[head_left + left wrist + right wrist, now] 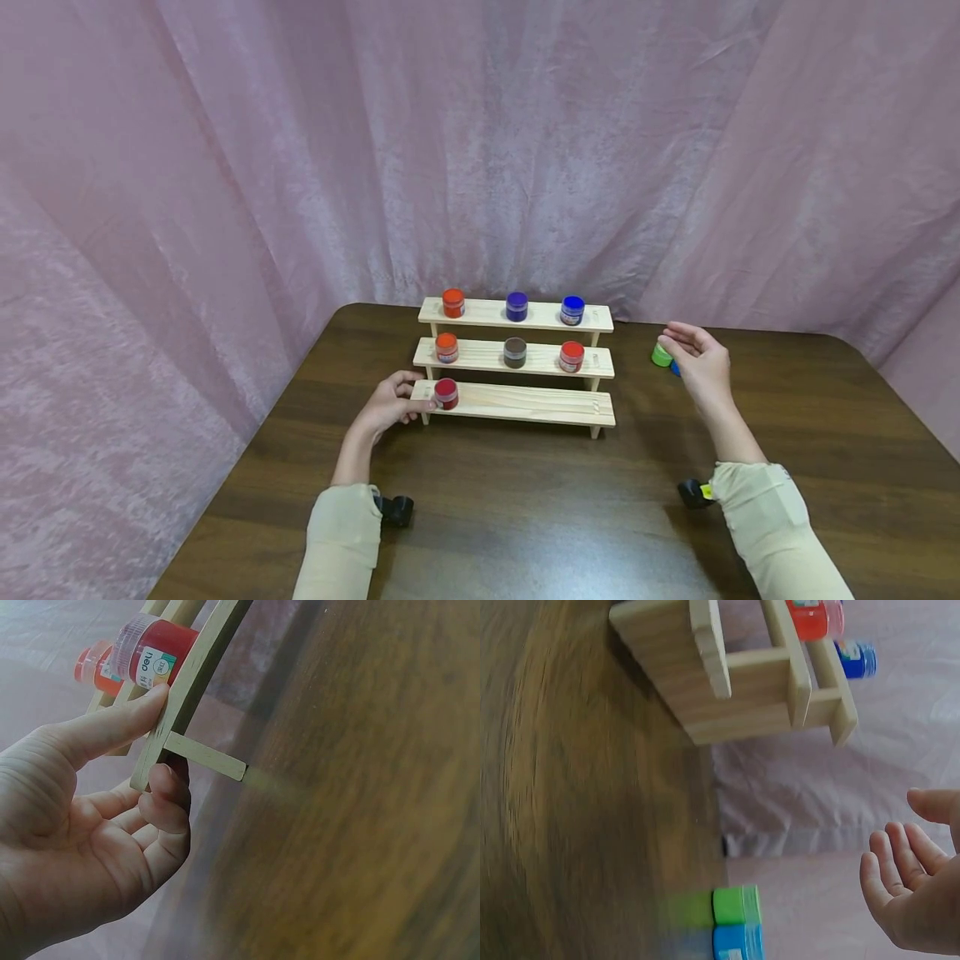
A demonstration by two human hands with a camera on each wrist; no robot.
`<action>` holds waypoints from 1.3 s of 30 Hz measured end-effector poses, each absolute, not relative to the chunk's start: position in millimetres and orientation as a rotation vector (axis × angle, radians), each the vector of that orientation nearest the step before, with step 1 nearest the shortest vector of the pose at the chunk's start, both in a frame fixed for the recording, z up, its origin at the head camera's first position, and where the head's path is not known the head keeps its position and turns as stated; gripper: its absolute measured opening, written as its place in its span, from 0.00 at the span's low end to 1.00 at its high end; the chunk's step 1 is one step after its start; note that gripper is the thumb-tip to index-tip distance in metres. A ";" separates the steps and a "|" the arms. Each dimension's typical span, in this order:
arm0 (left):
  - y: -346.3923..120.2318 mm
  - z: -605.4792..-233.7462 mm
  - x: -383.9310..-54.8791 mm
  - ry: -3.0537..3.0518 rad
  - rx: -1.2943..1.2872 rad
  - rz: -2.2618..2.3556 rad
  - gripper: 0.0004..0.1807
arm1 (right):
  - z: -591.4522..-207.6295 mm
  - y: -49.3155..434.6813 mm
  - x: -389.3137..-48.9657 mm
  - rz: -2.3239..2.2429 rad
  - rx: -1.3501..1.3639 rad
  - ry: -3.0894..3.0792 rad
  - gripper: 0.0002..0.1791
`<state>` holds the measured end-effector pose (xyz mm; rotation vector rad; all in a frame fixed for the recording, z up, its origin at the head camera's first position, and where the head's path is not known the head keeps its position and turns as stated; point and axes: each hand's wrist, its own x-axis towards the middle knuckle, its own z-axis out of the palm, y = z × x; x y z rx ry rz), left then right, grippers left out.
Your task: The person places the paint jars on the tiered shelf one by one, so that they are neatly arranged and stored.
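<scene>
My left hand [388, 406] grips the left end of the lowest tier of a three-tier wooden stand [525, 403]. In the left wrist view its thumb lies on the board beside a dark red paint jar [161, 656], and the fingers curl underneath. That jar [446, 394] stands upright at the tier's left end. My right hand [699, 360], fingers loosely bent and holding nothing, hovers over the table at the right. Below it stand a green jar [735, 906] and a blue jar [739, 942], side by side; the hand partly hides both in the head view.
On the middle tier stand an orange jar [447, 348], a dark brown jar [515, 352] and a red jar [572, 357]. The top tier bears an orange-red jar [453, 303], a purple jar [517, 307] and a blue jar [572, 310]. A pink curtain [525, 150] hangs behind the brown table [525, 517].
</scene>
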<state>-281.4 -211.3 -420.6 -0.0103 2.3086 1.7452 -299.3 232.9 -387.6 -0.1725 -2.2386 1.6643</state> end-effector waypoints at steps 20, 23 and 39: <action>-214.7 -448.7 -295.9 2.327 -0.030 1.768 0.34 | -410.7 273.1 -313.0 1.627 -0.372 -2.233 0.13; -214.7 -449.4 -296.0 2.325 -0.030 1.769 0.35 | -415.7 277.1 -314.7 1.625 -0.416 -2.259 0.19; -217.0 -447.1 -294.7 2.340 -0.017 1.759 0.35 | -434.8 284.7 -328.0 1.580 -0.491 -2.379 0.30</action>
